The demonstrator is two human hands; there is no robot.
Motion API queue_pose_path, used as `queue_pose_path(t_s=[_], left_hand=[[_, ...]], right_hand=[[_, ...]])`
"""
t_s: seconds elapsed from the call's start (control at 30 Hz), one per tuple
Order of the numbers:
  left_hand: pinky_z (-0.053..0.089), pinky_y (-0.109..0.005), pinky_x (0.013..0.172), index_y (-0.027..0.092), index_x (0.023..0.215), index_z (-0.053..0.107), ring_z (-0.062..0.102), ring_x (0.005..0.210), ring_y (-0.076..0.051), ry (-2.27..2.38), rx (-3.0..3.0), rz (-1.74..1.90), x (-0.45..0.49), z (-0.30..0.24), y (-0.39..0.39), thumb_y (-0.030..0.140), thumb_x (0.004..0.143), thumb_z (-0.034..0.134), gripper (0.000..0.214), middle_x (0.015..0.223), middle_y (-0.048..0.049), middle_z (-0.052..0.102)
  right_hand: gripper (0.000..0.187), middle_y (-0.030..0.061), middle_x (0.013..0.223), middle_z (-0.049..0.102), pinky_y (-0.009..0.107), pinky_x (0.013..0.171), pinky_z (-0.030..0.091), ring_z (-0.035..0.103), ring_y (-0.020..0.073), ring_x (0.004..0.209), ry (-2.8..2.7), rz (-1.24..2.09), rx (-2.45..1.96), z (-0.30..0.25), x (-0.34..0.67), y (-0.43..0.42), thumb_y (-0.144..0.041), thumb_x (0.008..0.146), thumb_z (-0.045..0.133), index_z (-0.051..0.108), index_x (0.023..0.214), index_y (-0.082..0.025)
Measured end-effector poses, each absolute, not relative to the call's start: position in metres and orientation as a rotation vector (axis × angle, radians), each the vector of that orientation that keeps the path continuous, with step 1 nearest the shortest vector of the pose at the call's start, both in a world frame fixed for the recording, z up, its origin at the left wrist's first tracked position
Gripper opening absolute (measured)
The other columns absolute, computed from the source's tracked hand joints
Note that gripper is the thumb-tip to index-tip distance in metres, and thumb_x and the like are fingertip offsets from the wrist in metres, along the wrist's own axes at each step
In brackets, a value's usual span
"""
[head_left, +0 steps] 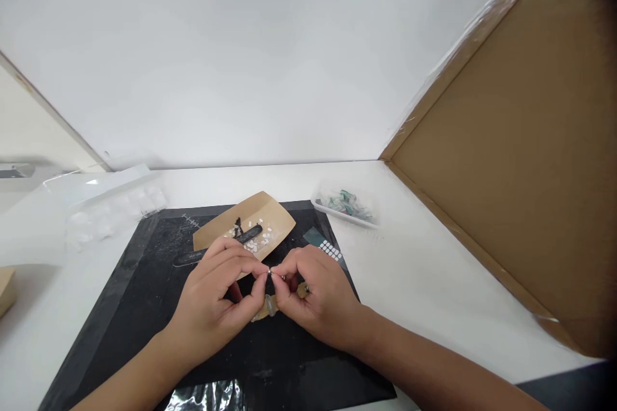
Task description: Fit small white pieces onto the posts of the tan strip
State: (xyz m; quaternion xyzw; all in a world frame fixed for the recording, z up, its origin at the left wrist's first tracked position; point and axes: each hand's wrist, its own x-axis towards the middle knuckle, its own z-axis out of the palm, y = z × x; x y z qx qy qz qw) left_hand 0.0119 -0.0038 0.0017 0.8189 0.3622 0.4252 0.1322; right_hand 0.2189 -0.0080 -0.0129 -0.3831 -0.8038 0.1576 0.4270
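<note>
My left hand (pixel 224 289) and my right hand (pixel 313 289) meet over a black mat (pixel 130 327), each closed in a pinch of thumb and forefinger. Between the fingertips sits a tiny shiny piece (pixel 269 272), too small to name; both hands grip it. Just beneath, a yellowish strip with a clear, rounded part (pixel 270 306) is partly hidden by my fingers. Behind my left hand, a dark nail file (pixel 250 233) lies across a brown paper tray (pixel 267 209) holding small white bits (pixel 253 244). Past my right hand lies a sheet of white round stickers (pixel 330 249).
A clear plastic tray (pixel 315 201) with green-and-clear small packets stands at the back right. To the left is a clear plastic package (pixel 110 212) with white contents. A large cardboard panel (pixel 506 160) rises on the right, and a white wall (pixel 270 58) stands behind.
</note>
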Motion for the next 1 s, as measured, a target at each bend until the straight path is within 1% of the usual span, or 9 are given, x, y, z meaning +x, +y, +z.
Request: queue_pose_path(t_s=[0.17,0.4,0.5,0.7,0.9,1.0], left_hand=[[0.056,-0.019,0.054,0.02,0.094,0.071,0.063,0.084,-0.017,1.042,2.349,1.214,0.0126,0.0024,-0.0034,0.01,0.091,0.069,0.011,0.084,-0.004,0.07],[0.053,-0.013,0.048,0.02,0.093,0.069,0.06,0.086,-0.016,1.06,2.3,1.134,0.0124,0.0048,-0.0045,0.01,0.092,0.067,0.011,0.083,-0.0042,0.069],[0.053,-0.013,0.049,0.02,0.091,0.068,0.059,0.086,-0.016,1.077,2.29,1.091,0.0123,0.0055,-0.006,0.01,0.092,0.066,0.01,0.083,-0.0042,0.068],[0.055,-0.019,0.054,0.02,0.088,0.066,0.06,0.081,-0.016,1.09,2.312,1.102,0.0134,0.0074,-0.0073,0.01,0.09,0.066,0.01,0.08,-0.0027,0.068],[0.052,-0.013,0.046,0.02,0.088,0.066,0.059,0.081,-0.016,1.092,2.274,1.125,0.0146,0.0077,-0.0083,0.008,0.088,0.066,0.012,0.079,-0.0028,0.067],[0.052,-0.012,0.044,0.02,0.087,0.067,0.058,0.082,-0.016,1.089,2.255,1.124,0.014,0.0077,-0.0096,0.008,0.087,0.066,0.012,0.079,-0.0031,0.067]], right_hand=[[0.01,-0.0035,0.075,0.064,0.03,0.071,0.041,0.056,0.0132,0.068,-2.019,0.451,-0.974,-0.0136,0.2203,-0.0079,-0.018,0.095,0.064,0.06,0.087,-0.021],[0.009,-0.004,0.074,0.065,0.029,0.07,0.042,0.057,0.0126,0.067,-2.005,0.57,-1.019,-0.0112,0.2208,-0.009,-0.019,0.094,0.065,0.061,0.086,-0.021],[0.009,-0.0039,0.074,0.066,0.029,0.069,0.043,0.058,0.0121,0.066,-2.014,0.607,-1.015,-0.0092,0.2205,-0.009,-0.019,0.094,0.065,0.061,0.086,-0.021],[0.01,-0.0033,0.073,0.066,0.027,0.065,0.044,0.058,0.0117,0.064,-1.995,0.645,-0.994,-0.0068,0.2191,-0.0095,-0.02,0.094,0.064,0.061,0.085,-0.022],[0.007,-0.0033,0.074,0.067,0.025,0.064,0.045,0.06,0.0106,0.064,-1.969,0.723,-1.004,-0.0055,0.2189,-0.0099,-0.019,0.092,0.066,0.064,0.085,-0.021],[0.007,-0.0031,0.074,0.068,0.023,0.062,0.046,0.061,0.01,0.063,-1.942,0.778,-0.999,-0.0051,0.2191,-0.0095,-0.019,0.092,0.066,0.065,0.085,-0.02]])
